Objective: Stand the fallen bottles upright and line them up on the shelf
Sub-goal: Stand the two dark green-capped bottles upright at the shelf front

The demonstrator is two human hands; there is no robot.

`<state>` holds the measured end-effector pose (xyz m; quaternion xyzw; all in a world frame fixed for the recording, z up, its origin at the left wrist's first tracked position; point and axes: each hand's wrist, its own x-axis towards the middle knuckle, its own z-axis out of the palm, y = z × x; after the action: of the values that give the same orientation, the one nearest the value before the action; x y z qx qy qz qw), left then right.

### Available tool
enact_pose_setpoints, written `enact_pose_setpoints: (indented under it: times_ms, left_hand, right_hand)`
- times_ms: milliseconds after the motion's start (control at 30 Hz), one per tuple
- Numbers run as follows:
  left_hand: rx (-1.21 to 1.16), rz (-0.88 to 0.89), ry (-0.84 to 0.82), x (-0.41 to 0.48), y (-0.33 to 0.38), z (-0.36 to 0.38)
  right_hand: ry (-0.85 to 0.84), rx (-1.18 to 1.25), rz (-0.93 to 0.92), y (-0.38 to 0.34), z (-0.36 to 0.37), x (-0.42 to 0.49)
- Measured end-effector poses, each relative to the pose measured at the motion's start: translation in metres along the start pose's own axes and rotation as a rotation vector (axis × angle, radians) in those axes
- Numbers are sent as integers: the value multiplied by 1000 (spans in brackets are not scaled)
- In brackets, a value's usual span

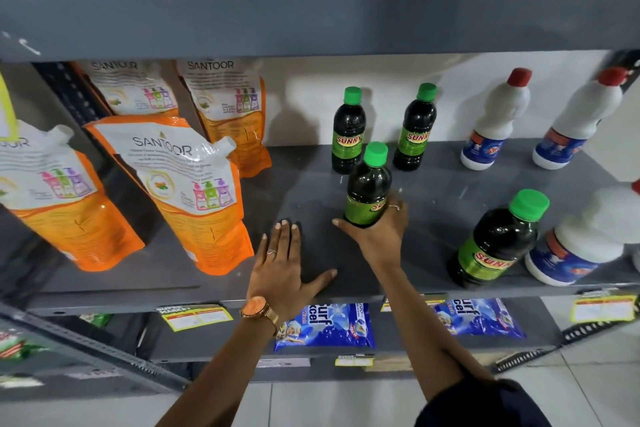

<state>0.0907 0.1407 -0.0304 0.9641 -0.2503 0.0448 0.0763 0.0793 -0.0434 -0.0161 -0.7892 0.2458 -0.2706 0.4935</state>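
Head: right hand (379, 232) grips bottle (367, 191)

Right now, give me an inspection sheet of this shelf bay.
Surface: grey shelf, bare at its middle.
Job's things: four green-capped dark bottles; two upright at the back, one front right, one held bottle gripped near its base.
Clutter: orange refill pouches at left; white red-capped bottles at right, upright.
Hands: left hand flat on the shelf, palm down; right hand closed round the held bottle.
Cables: nothing seen.
Surroundings: blue detergent packets on the shelf below; price tags on the shelf edge.
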Motion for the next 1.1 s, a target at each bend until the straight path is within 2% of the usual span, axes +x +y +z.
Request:
enact_pose_setpoints:
  times_ms: [167,267,433,700,1100]
  left_hand:
    - [3,-3,-11,0,1,0]
    - [20,-8,-20,0,0,1]
    - [26,-11,-32,-1,0,-1]
    - [11,-15,-45,1,-2,-1]
    - [2,-4,-39,-1,-3,1]
  right_hand:
    - [-85,64,-31,1,-6,-2]
    - [-73,82,-26,8,-12,-4]
    - [-69,-37,30,1,-3,3]
    - [-369,46,-11,1,-37,8]
    - [-445,-56,-54,21,-73,-58]
